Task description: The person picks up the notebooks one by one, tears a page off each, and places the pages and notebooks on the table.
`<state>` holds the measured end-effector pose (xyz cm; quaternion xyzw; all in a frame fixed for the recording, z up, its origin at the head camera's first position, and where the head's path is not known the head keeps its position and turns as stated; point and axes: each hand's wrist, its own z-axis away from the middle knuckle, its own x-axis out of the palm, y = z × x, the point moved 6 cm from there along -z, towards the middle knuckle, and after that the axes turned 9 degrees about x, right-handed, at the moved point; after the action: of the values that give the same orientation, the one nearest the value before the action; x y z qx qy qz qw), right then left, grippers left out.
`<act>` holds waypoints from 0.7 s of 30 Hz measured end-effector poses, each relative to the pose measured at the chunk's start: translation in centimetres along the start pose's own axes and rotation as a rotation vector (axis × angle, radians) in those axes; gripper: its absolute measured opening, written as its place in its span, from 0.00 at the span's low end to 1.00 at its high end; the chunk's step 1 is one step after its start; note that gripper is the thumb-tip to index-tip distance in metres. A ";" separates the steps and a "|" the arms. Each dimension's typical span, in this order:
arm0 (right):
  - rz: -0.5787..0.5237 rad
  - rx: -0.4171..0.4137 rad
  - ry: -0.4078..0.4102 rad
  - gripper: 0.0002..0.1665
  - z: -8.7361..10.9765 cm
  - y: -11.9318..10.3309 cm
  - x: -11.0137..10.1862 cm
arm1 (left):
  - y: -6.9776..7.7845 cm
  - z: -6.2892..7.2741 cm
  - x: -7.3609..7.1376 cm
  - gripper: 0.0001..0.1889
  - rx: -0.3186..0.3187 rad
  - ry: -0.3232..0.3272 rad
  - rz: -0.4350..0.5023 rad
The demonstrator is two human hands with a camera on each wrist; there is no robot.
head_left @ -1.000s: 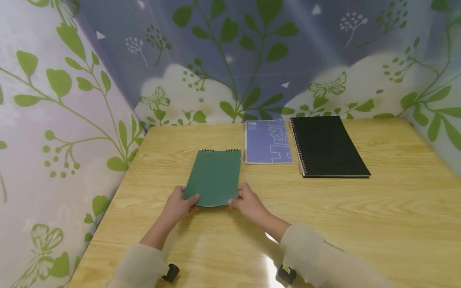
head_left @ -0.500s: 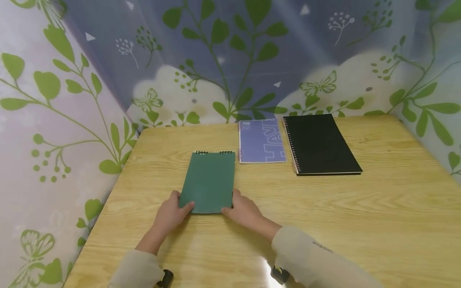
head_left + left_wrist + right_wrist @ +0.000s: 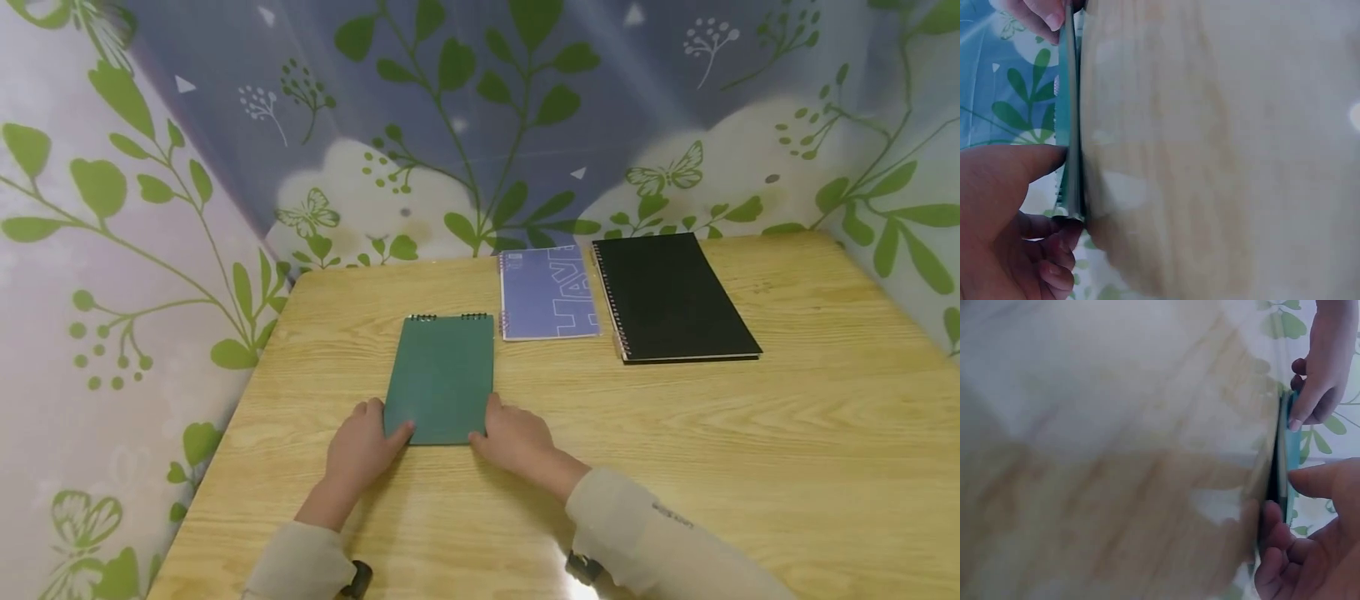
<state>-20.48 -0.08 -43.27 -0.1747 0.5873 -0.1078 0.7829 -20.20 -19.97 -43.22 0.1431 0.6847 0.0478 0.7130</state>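
A green top-spiral notebook, cover up, is at the table's left middle with its black coil on the far side. My left hand holds its near left corner, thumb on the cover and fingers by the side edge. At the near right corner my right hand does likewise. The left wrist view shows the notebook edge-on between thumb and curled fingers. In the right wrist view, fingertips reach the underside of the notebook, and a dark narrow gap shows between it and the table.
Beyond and to the right lies a purple spiral notebook with large outlined letters. Beside it is a larger black spiral notebook. All are on a wooden table, bounded by patterned walls at the back and sides.
The green notebook has come slightly nearer, and its near edge, bowed before, now looks straight and lower. Both hands have kept hold of it. The head view has shifted a little.
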 end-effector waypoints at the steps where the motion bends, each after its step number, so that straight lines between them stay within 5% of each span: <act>1: 0.003 -0.002 -0.004 0.42 0.0 0.0 -0.1 | 0.1 0.0 -0.1 0.35 -0.002 -0.006 -0.009; 7: -0.024 -0.013 -0.029 0.41 -0.1 0.5 0.1 | 0.4 0.0 -0.2 0.36 -0.001 -0.029 -0.036; 12: -0.137 0.017 -0.020 0.40 -0.2 0.7 -0.3 | 0.1 0.2 -0.5 0.36 -0.021 -0.048 0.040; 15: -0.325 -0.007 0.004 0.37 -0.2 0.6 -1.0 | -0.3 0.1 -1.0 0.35 -0.047 -0.075 0.200; 18: -0.561 -0.072 0.007 0.33 -0.2 0.5 -1.8 | -0.8 -0.2 -1.7 0.31 -0.099 -0.098 0.443; 21: -0.687 -0.123 -0.004 0.33 -0.2 0.6 -2.3 | -1.1 -0.8 -2.5 0.24 -0.156 -0.092 0.706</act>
<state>-21.35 1.32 -41.55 -0.4091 0.4983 -0.3292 0.6899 -21.24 -21.57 -41.14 0.3178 0.5548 0.3364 0.6914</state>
